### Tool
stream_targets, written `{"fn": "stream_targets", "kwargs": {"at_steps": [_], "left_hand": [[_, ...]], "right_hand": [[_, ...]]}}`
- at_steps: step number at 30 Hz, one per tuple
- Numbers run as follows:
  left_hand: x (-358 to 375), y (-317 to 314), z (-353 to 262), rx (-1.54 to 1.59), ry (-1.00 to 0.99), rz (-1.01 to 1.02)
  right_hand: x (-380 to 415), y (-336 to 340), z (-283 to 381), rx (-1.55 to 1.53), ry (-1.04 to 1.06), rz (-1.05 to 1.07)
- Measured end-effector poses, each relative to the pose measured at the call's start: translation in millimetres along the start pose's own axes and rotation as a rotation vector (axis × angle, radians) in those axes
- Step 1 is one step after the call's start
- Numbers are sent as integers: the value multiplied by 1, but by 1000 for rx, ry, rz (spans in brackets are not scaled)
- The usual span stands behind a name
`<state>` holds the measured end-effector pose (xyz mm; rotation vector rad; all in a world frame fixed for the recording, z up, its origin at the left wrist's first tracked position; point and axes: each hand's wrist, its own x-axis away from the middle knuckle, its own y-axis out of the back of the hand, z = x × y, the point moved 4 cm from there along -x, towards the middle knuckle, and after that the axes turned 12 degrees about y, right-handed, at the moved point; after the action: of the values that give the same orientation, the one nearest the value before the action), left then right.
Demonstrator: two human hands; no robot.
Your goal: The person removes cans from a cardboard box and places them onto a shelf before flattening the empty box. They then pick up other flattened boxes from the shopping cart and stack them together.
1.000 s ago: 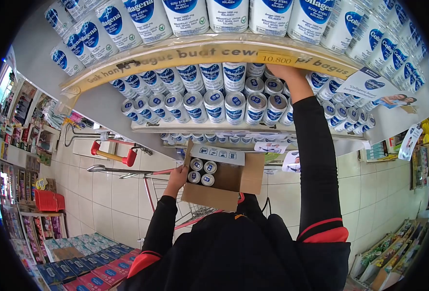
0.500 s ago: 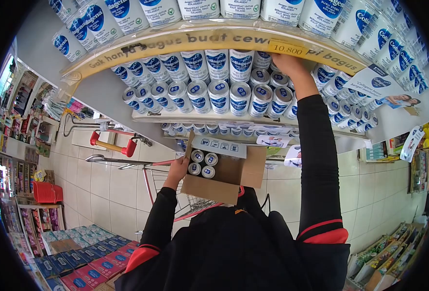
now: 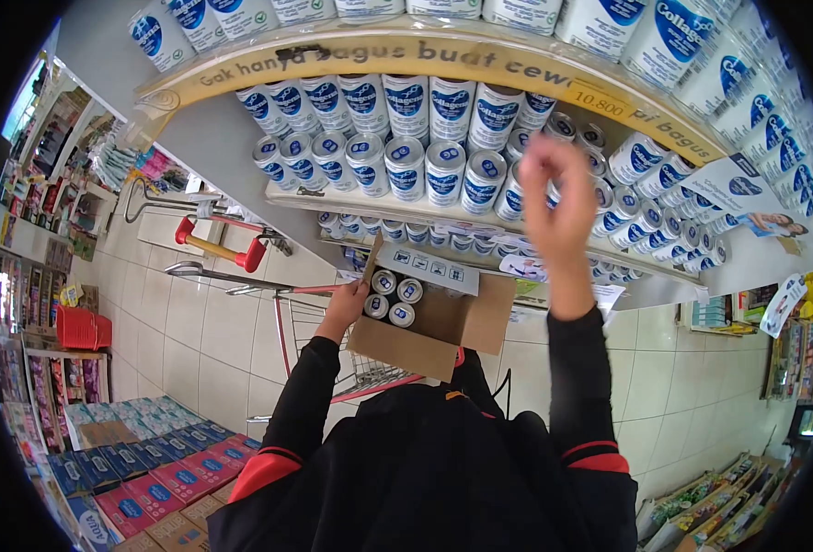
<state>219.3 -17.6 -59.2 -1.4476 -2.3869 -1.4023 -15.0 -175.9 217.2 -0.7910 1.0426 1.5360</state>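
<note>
My left hand (image 3: 345, 308) grips the left side of an open cardboard box (image 3: 402, 350), its fingers wrapped over the edge. Inside the box, several white cans (image 3: 401, 314) stand upright at the left end; brown cardboard shows to their right. My right hand (image 3: 558, 198) is raised in front of the shelf cans, smeared by motion. Its fingers look bent, and I cannot make out a can in them. Behind it stand rows of white and blue Collagena cans (image 3: 443, 170), some stacked two high.
A yellow price strip (image 3: 370, 53) runs along the upper shelf edge, with more cans above. The box sits over a shopping cart (image 3: 287, 317). Another cart's red handle (image 3: 250, 255) is at the left. Stacked cartons (image 3: 154, 495) lie lower left.
My right hand has come out from the upper can rows and moved down toward me. My left hand stays on the box. The whole view has shifted slightly.
</note>
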Motion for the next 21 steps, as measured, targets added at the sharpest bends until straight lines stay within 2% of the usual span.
{"fn": "stream_targets", "kwargs": {"at_steps": [2,3,6,7,8,9,10,12,21], "left_hand": [[0,0,0,43,24,28],[0,0,2,43,25,28],[-2,0,2,40,-23,35],[-1,0,2,38,1,52],[-1,0,1,35,19,69],[3,3,-5,35,14,80],[3,2,-6,31,-2,85],[2,1,-3,53,-10,81],[1,1,-2,0,13,92]], "right_hand": [[44,-29,10,-144,21,140],[72,-47,12,-115,-32,251],[181,-96,-5,-70,-438,618],[212,-106,-8,47,-543,763],[237,-117,-11,125,-647,1012],[281,-130,-21,115,-610,1056],[289,-137,-18,177,-701,1187],[304,-150,-17,174,-846,1135],[314,-162,-10,153,-1106,1003]]}}
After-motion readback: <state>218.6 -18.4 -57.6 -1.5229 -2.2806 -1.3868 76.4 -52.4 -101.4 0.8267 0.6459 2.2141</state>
